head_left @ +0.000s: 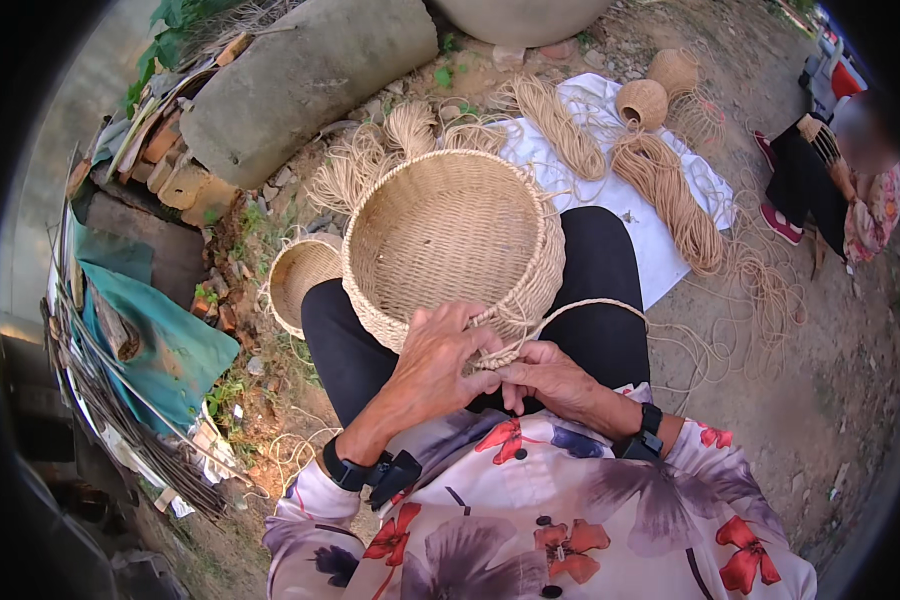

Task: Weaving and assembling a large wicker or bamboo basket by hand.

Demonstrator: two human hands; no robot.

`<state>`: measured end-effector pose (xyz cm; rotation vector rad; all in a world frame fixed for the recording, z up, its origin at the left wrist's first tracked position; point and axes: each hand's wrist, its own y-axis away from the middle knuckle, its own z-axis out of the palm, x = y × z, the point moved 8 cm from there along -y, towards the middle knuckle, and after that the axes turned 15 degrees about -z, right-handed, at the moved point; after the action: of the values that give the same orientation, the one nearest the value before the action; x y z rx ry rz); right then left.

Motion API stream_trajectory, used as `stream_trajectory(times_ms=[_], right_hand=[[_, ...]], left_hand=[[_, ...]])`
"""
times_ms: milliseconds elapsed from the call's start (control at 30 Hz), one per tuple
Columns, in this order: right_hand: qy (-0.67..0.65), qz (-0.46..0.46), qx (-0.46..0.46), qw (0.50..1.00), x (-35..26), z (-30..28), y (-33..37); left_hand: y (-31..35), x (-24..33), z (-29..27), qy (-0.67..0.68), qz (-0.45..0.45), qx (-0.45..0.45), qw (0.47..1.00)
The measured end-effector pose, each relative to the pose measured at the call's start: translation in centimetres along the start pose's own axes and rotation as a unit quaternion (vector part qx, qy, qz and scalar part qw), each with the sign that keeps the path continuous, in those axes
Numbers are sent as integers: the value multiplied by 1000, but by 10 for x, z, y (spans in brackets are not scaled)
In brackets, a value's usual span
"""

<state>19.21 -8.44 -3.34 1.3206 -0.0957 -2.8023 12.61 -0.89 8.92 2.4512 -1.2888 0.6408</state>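
A large round woven basket (554, 262) of pale straw-coloured cord rests on my lap, its open mouth facing up. At its near rim, my left hand (432, 352) is closed, with the fingers hooked over the braided edge. My right hand (560, 382) pinches at the same stretch of rim, just beside the left fingertips. Whether a tool sits between the fingers is hidden. A loose cord (600, 301) leads from the rim across my right thigh and down to the ground.
A smaller woven basket (300, 275) stands left of my knee. Cord hanks (670, 205) lie on a white cloth (625, 255) beside small round woven pots (642, 104). Loose cord trails rightward toward a seated person (830, 185). Bricks, a concrete pipe (315, 85) and teal sheeting (155, 335) line the left.
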Motion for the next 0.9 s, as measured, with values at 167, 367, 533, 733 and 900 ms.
stream_trajectory(times_ms=[167, 367, 533, 733, 900], right_hand=[[-13, 2, 26, 1000, -5, 1, 4], [-1, -50, 58, 997, -10, -6, 5], [7, -75, 72, 995, -12, -7, 8], [4, -84, 74, 994, -12, -8, 9], [-10, -51, 76, 996, -9, -11, 8]], left_hand=[[-1, -3, 4, 3, -11, -19, 1000], [-2, -5, 5, 27, -37, -42, 998], [0, -3, 5, 28, -17, -21, 999], [-1, -7, 8, 36, -57, -65, 996], [0, -3, 3, 33, -30, -26, 999]])
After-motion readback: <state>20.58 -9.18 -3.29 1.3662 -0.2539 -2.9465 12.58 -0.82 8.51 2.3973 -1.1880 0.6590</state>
